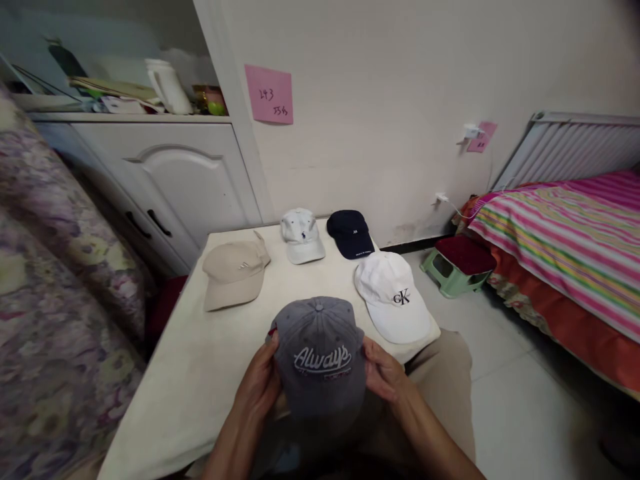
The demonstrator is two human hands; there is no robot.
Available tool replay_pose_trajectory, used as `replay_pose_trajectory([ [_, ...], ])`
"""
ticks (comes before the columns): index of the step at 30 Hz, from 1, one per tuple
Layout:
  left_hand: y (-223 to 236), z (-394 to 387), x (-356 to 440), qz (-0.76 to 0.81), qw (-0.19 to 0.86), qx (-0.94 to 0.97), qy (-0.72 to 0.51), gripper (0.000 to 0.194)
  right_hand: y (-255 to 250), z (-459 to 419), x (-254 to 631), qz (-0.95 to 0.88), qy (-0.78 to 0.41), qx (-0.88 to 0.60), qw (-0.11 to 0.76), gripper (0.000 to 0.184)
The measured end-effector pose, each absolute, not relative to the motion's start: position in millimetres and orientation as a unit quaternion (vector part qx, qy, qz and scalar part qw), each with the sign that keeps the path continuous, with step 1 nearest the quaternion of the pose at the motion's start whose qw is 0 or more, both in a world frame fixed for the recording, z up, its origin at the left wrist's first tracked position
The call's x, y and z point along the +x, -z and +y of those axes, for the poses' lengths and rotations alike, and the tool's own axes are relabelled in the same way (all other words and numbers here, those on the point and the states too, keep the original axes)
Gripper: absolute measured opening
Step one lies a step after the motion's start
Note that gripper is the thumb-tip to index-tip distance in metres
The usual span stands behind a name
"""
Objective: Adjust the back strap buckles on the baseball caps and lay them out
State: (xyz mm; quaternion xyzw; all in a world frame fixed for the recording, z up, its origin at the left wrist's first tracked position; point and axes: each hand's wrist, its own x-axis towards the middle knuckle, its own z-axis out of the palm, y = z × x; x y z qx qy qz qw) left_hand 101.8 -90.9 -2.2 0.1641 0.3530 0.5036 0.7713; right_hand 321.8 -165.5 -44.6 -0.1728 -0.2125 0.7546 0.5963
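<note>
A grey baseball cap (318, 333) with "Always" stitched across its front is held between my two hands, its brim pointing toward me. My left hand (261, 379) is closed on the cap's left side, and my right hand (384, 370) grips the opposite side. To the right of it lies a white cap (387, 287) with black "CK" letters, near the table's edge. Farther back are a beige cap (234, 272) on the left, a pale cap (301, 237) with a small dark emblem, and a navy cap (350, 235).
The caps lie on a cream-covered table (170, 387). A floral curtain (55, 333) hangs at left before a white cabinet (170, 173). On the right, a green stool (456, 275) with a red top stands by a bed (565, 220). Pink notes (270, 93) stick to the wall.
</note>
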Motion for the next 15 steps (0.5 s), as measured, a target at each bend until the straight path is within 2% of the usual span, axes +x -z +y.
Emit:
replay_pose_trajectory([
  [2, 2, -91, 103, 0.353, 0.771, 0.172, -0.502, 0.017, 44, -165, 323, -0.21, -0.753, -0.175, 0.598, 0.051],
  [7, 2, -94, 102, 0.358, 0.774, 0.196, -0.485, 0.014, 38, -162, 321, -0.198, -0.739, -0.204, 0.611, 0.037],
  [12, -3, -106, 93, 0.304, 0.816, 0.252, -0.423, 0.027, 37, -160, 321, -0.192, -0.725, -0.207, 0.629, 0.037],
  [15, -7, -112, 88, 0.28, 0.822, 0.289, -0.403, 0.032, 41, -159, 324, -0.174, -0.747, -0.196, 0.611, 0.036],
])
